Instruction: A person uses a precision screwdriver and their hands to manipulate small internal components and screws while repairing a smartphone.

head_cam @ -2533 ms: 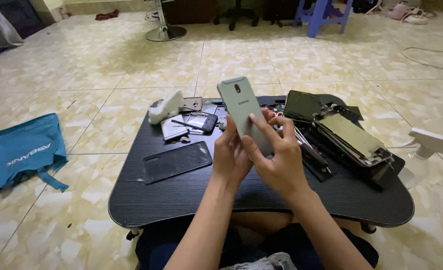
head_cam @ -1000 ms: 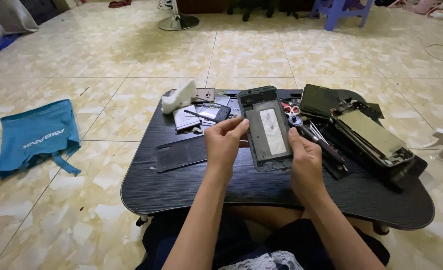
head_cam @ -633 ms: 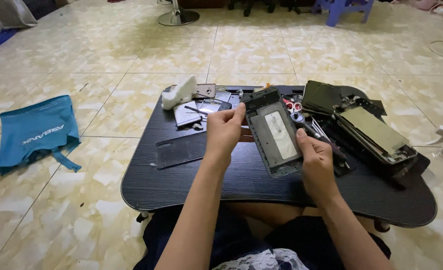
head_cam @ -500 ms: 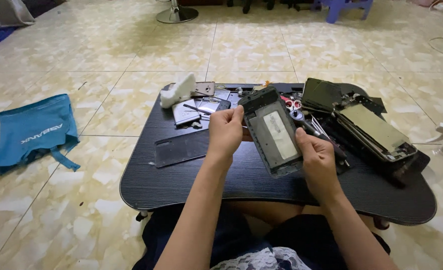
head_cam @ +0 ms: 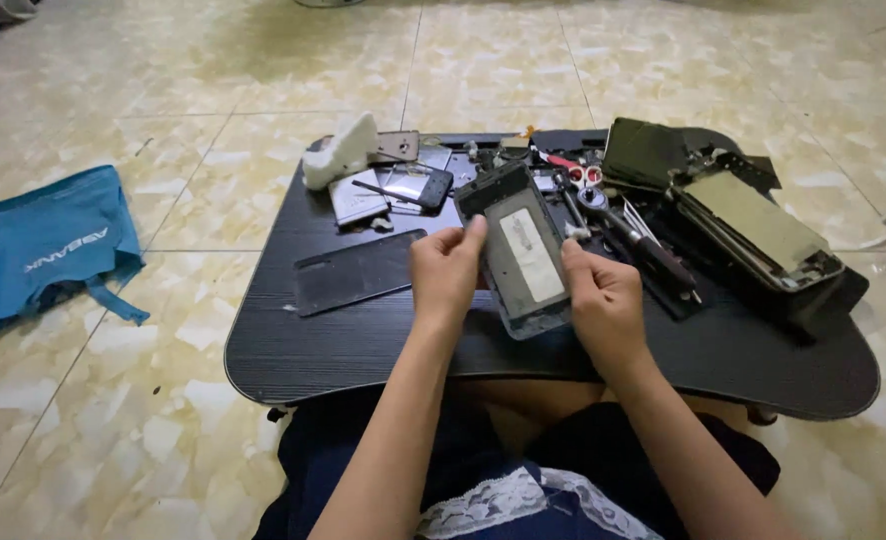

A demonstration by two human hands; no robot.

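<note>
1. Left hand [head_cam: 446, 272]: closed on the left edge of the opened phone body [head_cam: 519, 248], thumb tip up at its upper left corner, fingers curled behind.
2. Right hand [head_cam: 603, 300]: closed on the lower right edge of the same phone body, thumb lying along the rim. The two hands are apart, one on each long side.
3. Opened phone body: dark frame, inner side facing up, with a pale rectangular panel down its middle. Held tilted just above the middle of the table [head_cam: 363, 345], top end pointing away from the person.
4. Dark flat panel [head_cam: 360, 271]: lying flat on the table, left of the phone body, near the left hand but clear of it.
5. Small phones and flat parts [head_cam: 395, 190]: clustered beyond the dark panel, up and left of the phone body.
6. White lump-shaped object [head_cam: 340, 152]: at the table's far left edge, beside that cluster.
7. Red-handled scissors [head_cam: 577, 172]: just beyond the phone body's top end, among metal tools [head_cam: 623, 225] that run down its right side.
8. Dismantled device with a tan panel [head_cam: 758, 225]: right of the phone body, well apart, on a dark tray.
9. Blue cloth bag [head_cam: 48, 245]: on the tiled floor [head_cam: 113, 420], far left of the table.
</note>
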